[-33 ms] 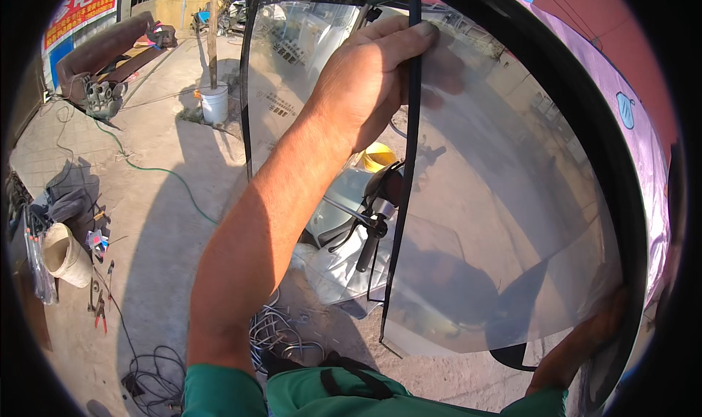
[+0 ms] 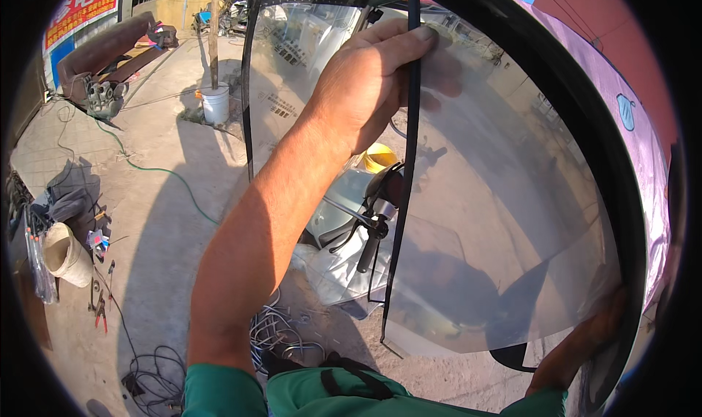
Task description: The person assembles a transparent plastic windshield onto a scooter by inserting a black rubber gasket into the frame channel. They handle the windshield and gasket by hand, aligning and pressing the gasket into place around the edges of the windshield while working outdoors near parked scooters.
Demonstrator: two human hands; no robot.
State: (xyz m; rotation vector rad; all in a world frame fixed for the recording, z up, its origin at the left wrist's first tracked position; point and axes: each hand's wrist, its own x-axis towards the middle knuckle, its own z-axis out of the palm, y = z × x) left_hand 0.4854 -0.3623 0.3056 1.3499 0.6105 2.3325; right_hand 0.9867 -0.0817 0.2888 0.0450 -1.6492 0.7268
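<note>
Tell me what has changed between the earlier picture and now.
Nothing visibly moved, and nothing was taken hold of or let go. The left hand still pinches the black strip on the clear sheet; the yellow container stays put.

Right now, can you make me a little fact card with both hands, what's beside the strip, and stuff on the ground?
Left hand: gripping the black strip along the clear sheet
Right hand: dim, near the wide black border; grip unclear
Left of the strip: handlebar, yellow container
Ground: green hose, cream bucket
White bucket: wooden pole standing in it
</note>
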